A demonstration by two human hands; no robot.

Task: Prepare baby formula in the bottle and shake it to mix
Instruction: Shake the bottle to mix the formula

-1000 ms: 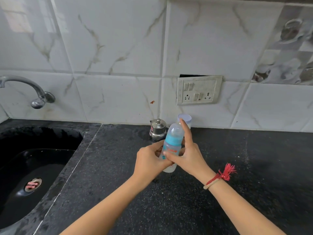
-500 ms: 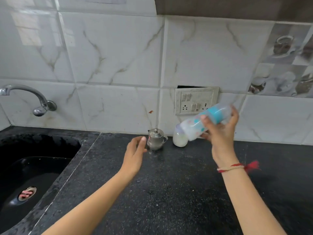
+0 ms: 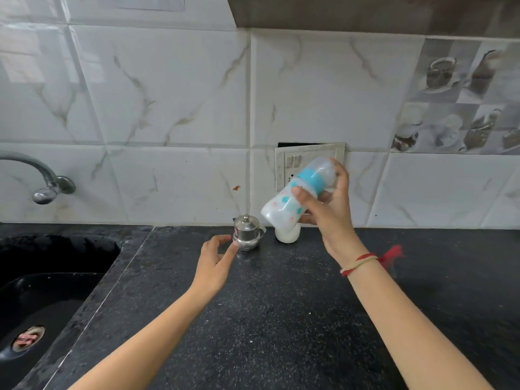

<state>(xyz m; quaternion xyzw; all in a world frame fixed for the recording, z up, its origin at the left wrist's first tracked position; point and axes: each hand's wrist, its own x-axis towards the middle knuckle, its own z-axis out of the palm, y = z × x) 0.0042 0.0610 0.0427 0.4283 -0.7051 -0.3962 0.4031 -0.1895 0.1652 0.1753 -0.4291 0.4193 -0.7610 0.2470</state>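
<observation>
Gripping tilted baby bottle [image 3: 295, 195] in right hand [image 3: 327, 212], left hand [image 3: 215, 266] loosely spread, empty

Steel pot [image 3: 247, 233], tap [image 3: 42, 178], perhaps wall socket [image 3: 289, 164]

Right hand [image 3: 327, 212] grips tilted baby bottle [image 3: 298, 194]; left hand [image 3: 215, 266] hovers open.

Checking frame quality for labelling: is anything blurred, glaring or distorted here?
Head view: the red wrist thread is motion-smeared and the bottle in the right hand slightly soft; bright reflections sit on the upper-left wall tiles; the wide-angle lens bows the tile lines.
</observation>
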